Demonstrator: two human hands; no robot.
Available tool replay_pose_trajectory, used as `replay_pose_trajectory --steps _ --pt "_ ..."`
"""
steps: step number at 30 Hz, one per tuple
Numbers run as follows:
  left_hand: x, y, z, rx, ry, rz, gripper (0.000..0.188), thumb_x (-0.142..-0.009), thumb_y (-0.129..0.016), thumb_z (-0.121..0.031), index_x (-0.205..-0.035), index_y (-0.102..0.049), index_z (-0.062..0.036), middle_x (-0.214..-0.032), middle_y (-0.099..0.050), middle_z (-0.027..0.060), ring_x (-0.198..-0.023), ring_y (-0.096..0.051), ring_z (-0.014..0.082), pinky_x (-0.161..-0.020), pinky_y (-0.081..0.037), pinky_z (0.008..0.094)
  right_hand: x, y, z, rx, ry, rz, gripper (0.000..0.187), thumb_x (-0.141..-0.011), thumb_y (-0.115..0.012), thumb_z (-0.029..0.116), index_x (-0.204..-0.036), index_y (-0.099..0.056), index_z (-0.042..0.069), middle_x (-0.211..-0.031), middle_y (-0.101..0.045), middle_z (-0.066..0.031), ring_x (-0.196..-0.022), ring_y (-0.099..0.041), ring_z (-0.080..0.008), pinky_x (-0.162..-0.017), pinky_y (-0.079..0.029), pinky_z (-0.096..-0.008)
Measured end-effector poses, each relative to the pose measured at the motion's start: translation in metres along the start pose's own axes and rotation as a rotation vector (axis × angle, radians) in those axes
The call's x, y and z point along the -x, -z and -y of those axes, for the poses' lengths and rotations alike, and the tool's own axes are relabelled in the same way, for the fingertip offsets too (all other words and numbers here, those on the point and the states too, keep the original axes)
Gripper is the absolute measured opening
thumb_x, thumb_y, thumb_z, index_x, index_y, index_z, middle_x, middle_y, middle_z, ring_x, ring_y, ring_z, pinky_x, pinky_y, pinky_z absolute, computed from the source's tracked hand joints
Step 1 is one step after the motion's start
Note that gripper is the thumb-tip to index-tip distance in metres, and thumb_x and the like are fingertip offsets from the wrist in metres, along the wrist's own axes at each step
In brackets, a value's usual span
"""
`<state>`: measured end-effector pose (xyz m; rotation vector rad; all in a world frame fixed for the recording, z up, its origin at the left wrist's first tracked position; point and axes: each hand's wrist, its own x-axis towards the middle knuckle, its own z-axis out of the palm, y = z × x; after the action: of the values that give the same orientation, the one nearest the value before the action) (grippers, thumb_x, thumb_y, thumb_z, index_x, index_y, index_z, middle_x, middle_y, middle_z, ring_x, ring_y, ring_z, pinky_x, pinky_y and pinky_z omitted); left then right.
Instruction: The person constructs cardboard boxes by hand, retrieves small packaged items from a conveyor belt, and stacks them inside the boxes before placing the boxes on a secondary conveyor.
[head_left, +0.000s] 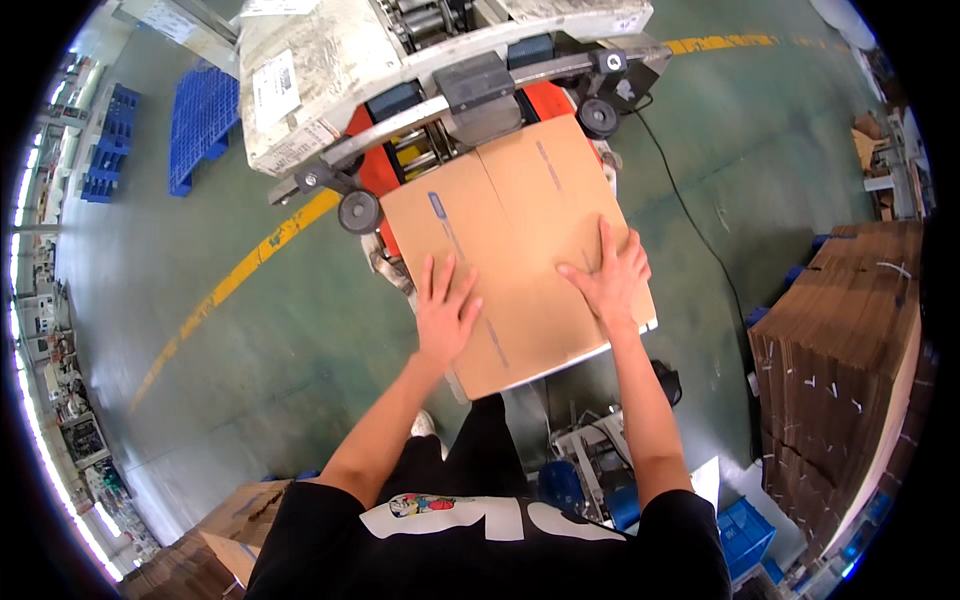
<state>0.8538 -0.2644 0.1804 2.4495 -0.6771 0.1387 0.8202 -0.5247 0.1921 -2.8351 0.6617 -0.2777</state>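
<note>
- While both palms lie on the brown carton (pixel 510 205), neither hand grips it: left hand (pixel 447 318) is open, fingers spread, nr the carton's left edge; right hand (pixel 614 280) is likewise open, thumb out, toward the right edge.
- Carton sits between person & machine (pixel 330 55), far end at the two black wheels (pixel 360 212) – so they prob. flank it to keep it in line.
- Hands are set wide apart, prob. b/c that steadies both sides w/o needing a grasp.
- Near end juts toward the person, prob. for easy reach; support underneath mostly hidden, can't tell what bears it.
- Flat cardboard stack (pixel 835 300) stands off to the right, well apart – maybe to leave standing room.
</note>
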Motion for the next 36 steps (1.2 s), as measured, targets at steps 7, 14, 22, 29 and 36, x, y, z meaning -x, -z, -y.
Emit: replay_pose_trajectory --steps 7,14,22,29,36 --pt "-0.05 0.001 0.039 -0.476 0.136 0.087 0.05 -0.092 -0.04 -0.036 -0.139 -0.033 -0.0209 -0.148 -0.023 0.0071 -0.137 -0.015 0.0333 -0.102 -0.016 0.0657 -0.068 -0.023 0.059 -0.032 0.028 0.027 0.091 -0.063 -0.066 0.064 -0.137 -0.037 0.02 -0.135 -0.03 -0.0259 -0.122 -0.033 -0.0389 -0.099 -0.026 -0.0508" --pt "-0.032 -0.006 0.018 -0.32 -0.174 0.226 0.063 -0.089 -0.042 -0.046 -0.141 -0.028 -0.0132 -0.149 -0.017 0.0121 -0.137 -0.012 0.0365 -0.103 -0.012 0.0655 -0.056 -0.075 0.086 0.152 0.263 -0.066 0.062 -0.084 -0.052 0.048 -0.135 -0.04 0.016 -0.145 -0.026 -0.016 -0.135 -0.02 -0.0354 -0.105 -0.015 -0.0596" --pt "-0.038 0.037 0.054 -0.183 -0.316 0.307 0.066 -0.082 -0.059 -0.025 -0.137 -0.03 -0.0041 -0.143 -0.03 0.018 -0.136 -0.017 0.0365 -0.107 -0.014 0.0542 0.19 -0.069 0.053 -0.286 -0.287 0.473 0.056 -0.081 -0.052 0.041 -0.126 -0.048 0.008 -0.125 -0.048 -0.0181 -0.119 -0.046 -0.0313 -0.095 -0.04 -0.0486" --pt "0.097 -0.053 0.246 -0.067 -0.576 1.057 0.064 -0.079 -0.059 -0.028 -0.126 -0.039 0.0113 -0.122 -0.046 0.0333 -0.113 -0.045 0.0458 -0.099 -0.033 0.0446 0.497 -0.047 0.057 -0.445 -1.187 0.633 0.037 -0.07 -0.056 0.034 -0.095 -0.068 0.009 -0.1 -0.066 -0.0125 -0.095 -0.062 -0.0286 -0.076 -0.051 -0.0426" --pt "0.185 -0.04 0.243 -0.343 -0.899 1.777 0.058 -0.078 -0.058 -0.03 -0.121 -0.046 0.0083 -0.118 -0.05 0.0303 -0.111 -0.048 0.043 -0.097 -0.036 0.0437 0.734 -0.056 0.27 -0.574 -1.897 0.156 0.041 -0.076 -0.057 0.034 -0.107 -0.061 0.007 -0.107 -0.062 -0.0172 -0.104 -0.057 -0.033 -0.088 -0.045 -0.0425"
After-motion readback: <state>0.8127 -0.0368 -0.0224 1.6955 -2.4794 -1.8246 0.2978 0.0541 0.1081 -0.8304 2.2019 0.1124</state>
